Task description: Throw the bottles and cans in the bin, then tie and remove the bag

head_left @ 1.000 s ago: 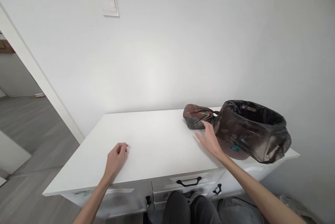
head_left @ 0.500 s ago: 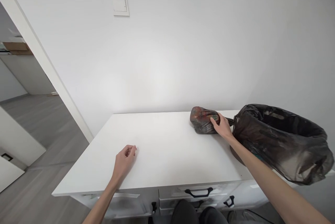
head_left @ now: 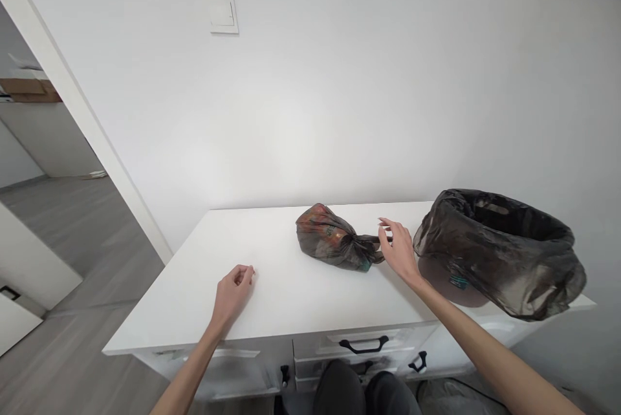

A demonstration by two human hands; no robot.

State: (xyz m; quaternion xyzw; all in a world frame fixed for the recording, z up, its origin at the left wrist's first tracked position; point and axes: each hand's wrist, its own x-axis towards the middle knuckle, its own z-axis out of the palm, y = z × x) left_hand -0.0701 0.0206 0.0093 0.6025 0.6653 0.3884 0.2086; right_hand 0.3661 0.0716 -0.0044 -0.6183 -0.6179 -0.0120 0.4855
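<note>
A tied black plastic bag [head_left: 330,237] lies on the white cabinet top, with reddish-orange contents showing through its thin film. Its knotted tail points right, toward my right hand [head_left: 400,250]. That hand is beside the tail with its fingers apart; whether a fingertip still brushes the tail I cannot tell. My left hand [head_left: 233,292] rests over the left part of the top, fingers curled to the thumb and nothing visible in them. Right of my right hand stands a bin [head_left: 451,282] lined with a loose black bin bag [head_left: 514,269], its mouth gaping.
The white cabinet [head_left: 272,311] stands against a pale wall and has drawers and doors with black handles [head_left: 363,344] at its front. A light switch [head_left: 224,15] is on the wall. A doorway opens at the left onto grey flooring [head_left: 97,240].
The tied bag has moved left and now lies on the cabinet top, out of my right hand's grasp. My right hand has opened and shifted slightly. My left hand has barely moved.
</note>
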